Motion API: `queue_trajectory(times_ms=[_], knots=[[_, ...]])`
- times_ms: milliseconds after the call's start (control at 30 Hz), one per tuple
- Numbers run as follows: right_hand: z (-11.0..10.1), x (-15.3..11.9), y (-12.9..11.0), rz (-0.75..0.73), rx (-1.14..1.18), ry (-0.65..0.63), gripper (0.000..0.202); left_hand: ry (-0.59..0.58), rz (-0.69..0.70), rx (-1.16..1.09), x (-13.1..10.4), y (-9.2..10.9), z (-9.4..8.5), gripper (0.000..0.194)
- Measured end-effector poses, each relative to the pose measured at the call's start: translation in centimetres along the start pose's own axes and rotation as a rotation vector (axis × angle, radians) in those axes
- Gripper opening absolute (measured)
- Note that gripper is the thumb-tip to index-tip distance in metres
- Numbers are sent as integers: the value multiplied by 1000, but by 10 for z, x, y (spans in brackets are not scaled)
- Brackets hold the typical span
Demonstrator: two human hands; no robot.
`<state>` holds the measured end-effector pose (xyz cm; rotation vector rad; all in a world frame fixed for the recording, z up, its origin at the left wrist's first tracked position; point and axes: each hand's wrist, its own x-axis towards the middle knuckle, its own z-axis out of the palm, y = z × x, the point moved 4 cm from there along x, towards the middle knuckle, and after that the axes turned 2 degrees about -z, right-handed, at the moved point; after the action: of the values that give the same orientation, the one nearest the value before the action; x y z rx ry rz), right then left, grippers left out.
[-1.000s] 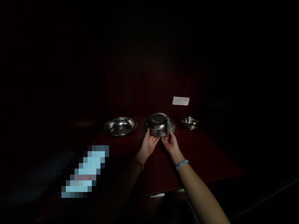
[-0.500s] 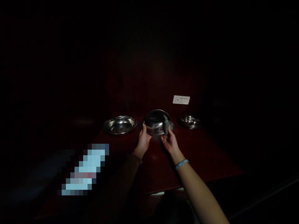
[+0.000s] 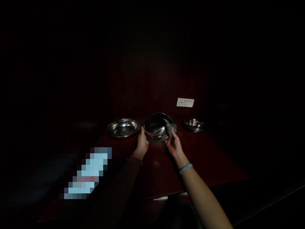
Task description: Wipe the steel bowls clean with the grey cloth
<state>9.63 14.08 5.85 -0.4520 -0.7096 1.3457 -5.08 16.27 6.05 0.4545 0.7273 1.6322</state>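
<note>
A shiny metal bowl (image 3: 154,125) is held bottom up above the dark red table, between my two hands. My left hand (image 3: 142,143) is closed on its left rim, thumb on the outer wall. On the right, my right hand (image 3: 175,144) pinches a grey cloth (image 3: 168,127) against the bowl's outer side near the rim. Fingers of both hands are partly hidden under the bowl.
A wide metal dish (image 3: 123,128) stands on the table (image 3: 190,165) to the left. Smaller metal bowls (image 3: 194,125), apparently stacked, stand to the right. A white socket panel (image 3: 185,102) is on the back wall. A blurred-out bright screen (image 3: 89,173) lies at the left.
The bowl has turned and tilted a little, and its left side has come lower. My left hand has shifted slightly left with it. My right hand and the cloth have barely moved.
</note>
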Motion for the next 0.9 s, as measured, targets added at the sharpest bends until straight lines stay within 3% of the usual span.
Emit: queue_trajectory(times_ms=[333, 500, 633, 900], knots=[[-27, 17, 4, 7, 47, 112, 19, -33, -234, -75, -17, -13, -2, 33], [-26, 14, 5, 71, 147, 192, 17, -111, -264, -65, -23, -24, 2, 37], [-20, 10, 7, 120, 211, 168, 15, -215, -258, -54, -27, -36, 11, 40], [-13, 6, 5, 85, 142, 109, 14, -197, -196, -100, -19, -36, 10, 43]])
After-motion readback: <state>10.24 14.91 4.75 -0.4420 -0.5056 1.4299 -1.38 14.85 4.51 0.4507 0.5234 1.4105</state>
